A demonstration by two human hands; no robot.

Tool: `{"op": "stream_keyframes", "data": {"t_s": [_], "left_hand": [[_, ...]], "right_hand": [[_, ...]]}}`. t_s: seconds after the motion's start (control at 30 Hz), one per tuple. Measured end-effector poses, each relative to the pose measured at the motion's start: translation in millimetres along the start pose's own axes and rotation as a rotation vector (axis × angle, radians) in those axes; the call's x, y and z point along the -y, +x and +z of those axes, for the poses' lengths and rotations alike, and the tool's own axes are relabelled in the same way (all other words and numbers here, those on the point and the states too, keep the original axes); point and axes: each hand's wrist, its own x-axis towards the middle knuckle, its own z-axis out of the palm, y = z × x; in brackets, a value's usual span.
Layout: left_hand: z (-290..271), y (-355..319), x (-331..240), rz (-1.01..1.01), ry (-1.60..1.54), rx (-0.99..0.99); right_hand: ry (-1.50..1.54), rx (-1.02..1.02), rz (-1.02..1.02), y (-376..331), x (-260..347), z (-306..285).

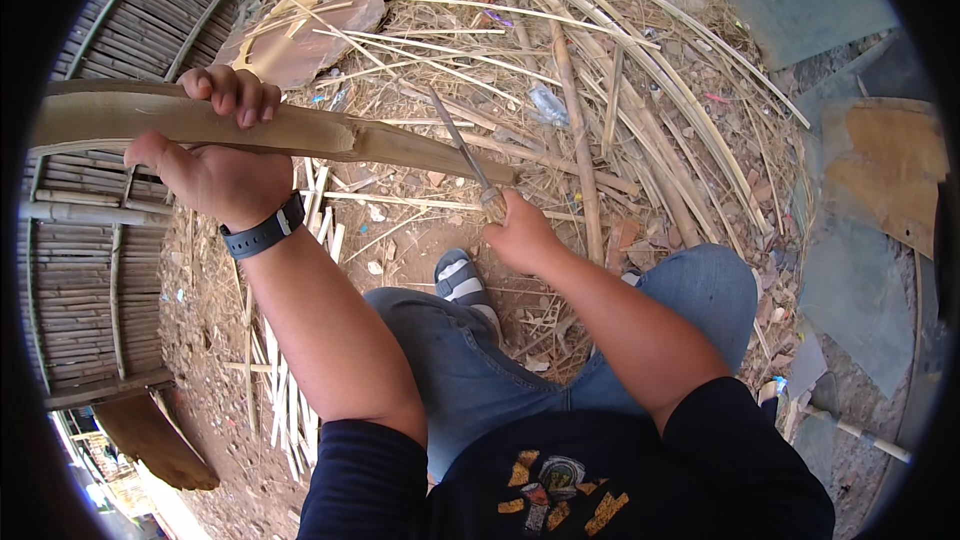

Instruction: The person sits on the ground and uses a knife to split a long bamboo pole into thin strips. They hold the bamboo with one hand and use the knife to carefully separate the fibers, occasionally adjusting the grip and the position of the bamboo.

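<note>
A long piece of split bamboo slants from the left edge toward the middle, held up above the ground. My left hand is closed round it, fingers over the top and thumb along the near side; a dark watch is on that wrist. In my right hand is the handle of a knife with a long narrow blade. The blade points up and to the left, crossing the bamboo near its thinner right end. Whether its edge touches the bamboo or lies over it I cannot tell.
Several pale bamboo strips and poles litter the straw-covered ground ahead. More white strips lie beside my left leg. A bamboo slat wall stands at left, grey sheets at right. My sandalled foot is below the bamboo.
</note>
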Motion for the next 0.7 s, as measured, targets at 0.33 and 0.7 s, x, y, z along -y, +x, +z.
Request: {"op": "stream_keyframes", "data": {"t_s": [0.33, 0.7], "left_hand": [[-2, -2, -9, -0.040, -0.111, 0.126], [-16, -7, -8, -0.013, -0.073, 0.027]], "right_hand": [[0.163, 0.043, -0.199, -47, 62, -6], [0.156, 0.005, -0.210, -38, 36, 15]]}}
